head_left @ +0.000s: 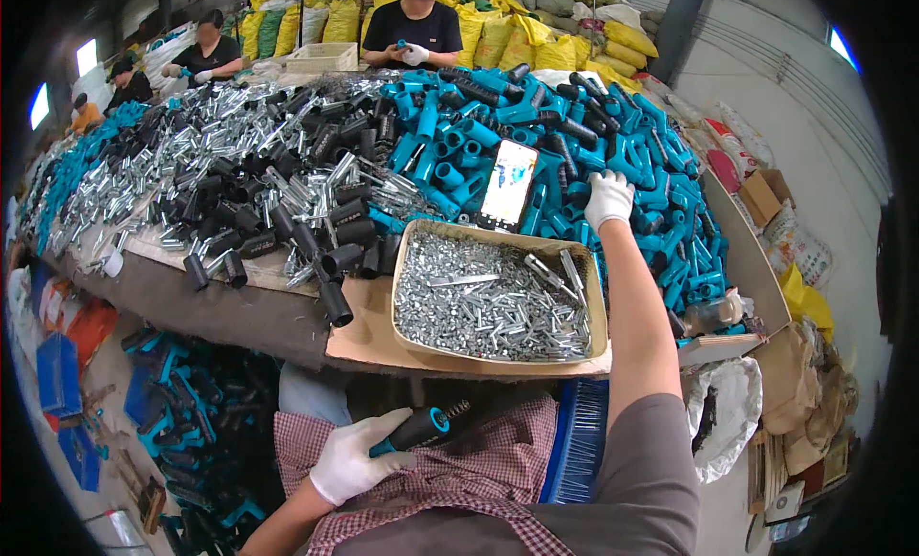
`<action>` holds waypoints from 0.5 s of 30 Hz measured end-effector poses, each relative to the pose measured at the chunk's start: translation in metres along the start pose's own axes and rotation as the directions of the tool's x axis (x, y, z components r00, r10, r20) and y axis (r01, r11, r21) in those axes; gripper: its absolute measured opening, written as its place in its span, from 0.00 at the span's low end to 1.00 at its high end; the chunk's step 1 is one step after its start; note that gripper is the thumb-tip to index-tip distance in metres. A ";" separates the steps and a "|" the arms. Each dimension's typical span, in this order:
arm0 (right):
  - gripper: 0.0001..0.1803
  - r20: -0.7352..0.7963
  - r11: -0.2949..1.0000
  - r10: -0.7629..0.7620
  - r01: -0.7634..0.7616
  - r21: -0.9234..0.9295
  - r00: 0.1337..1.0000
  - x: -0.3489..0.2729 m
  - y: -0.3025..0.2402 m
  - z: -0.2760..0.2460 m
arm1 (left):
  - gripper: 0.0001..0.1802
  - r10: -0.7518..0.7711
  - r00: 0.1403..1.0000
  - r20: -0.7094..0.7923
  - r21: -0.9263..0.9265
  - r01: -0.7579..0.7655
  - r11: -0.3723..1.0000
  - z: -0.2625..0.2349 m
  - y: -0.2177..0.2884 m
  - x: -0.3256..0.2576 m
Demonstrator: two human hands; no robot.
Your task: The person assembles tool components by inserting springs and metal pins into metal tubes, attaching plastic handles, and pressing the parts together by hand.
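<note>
My left hand (356, 460), in a white glove, is closed around a black and teal tubular handle (418, 429) in front of my checked apron. A metal coil spring (458, 409) sticks out of the handle's far end. My right hand (610, 198), also gloved in white, reaches over the tray onto a heap of teal plastic handle parts (661, 221). Its fingers are slightly bent and apart, touching the heap; their undersides are hidden. Left of that hand, a phone (508, 185) with a lit screen leans among the teal parts.
A cream tray (406, 338) of small metal pins stands at the table's front edge. Black sleeves (335, 303) and metal rods (124, 197) pile up to the left. Black-teal handles (187, 422) fill the floor at lower left. Several people work across the table.
</note>
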State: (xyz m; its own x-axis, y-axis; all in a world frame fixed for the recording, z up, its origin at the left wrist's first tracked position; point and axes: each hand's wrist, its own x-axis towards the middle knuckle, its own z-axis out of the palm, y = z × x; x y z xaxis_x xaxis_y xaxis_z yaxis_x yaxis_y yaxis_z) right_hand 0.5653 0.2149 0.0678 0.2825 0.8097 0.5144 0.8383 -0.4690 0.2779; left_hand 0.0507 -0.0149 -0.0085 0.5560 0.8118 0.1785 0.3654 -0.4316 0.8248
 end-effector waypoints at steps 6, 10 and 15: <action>0.24 0.055 0.256 0.221 -0.112 0.960 0.974 -0.063 0.008 -0.055 | 0.36 0.004 1.000 0.015 -0.012 -0.004 1.000 -0.003 0.005 0.002; 0.21 0.193 -0.657 0.116 -0.070 0.751 0.974 -0.198 -0.029 -0.113 | 0.37 -0.057 0.998 0.028 -0.085 0.059 0.995 -0.001 0.010 0.004; 0.30 0.599 -0.915 -0.034 -0.266 0.303 0.800 -0.308 -0.089 -0.157 | 0.36 -0.061 0.998 0.017 -0.109 0.063 0.992 0.004 0.016 0.000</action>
State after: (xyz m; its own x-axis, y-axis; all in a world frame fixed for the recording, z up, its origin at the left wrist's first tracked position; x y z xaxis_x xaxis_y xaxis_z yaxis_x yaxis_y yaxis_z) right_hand 0.3308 -0.0479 0.0121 0.4766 0.8751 -0.0837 -0.7008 0.3207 -0.6372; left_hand 0.0596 -0.0231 0.0029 0.5455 0.8298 0.1180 0.3157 -0.3339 0.8882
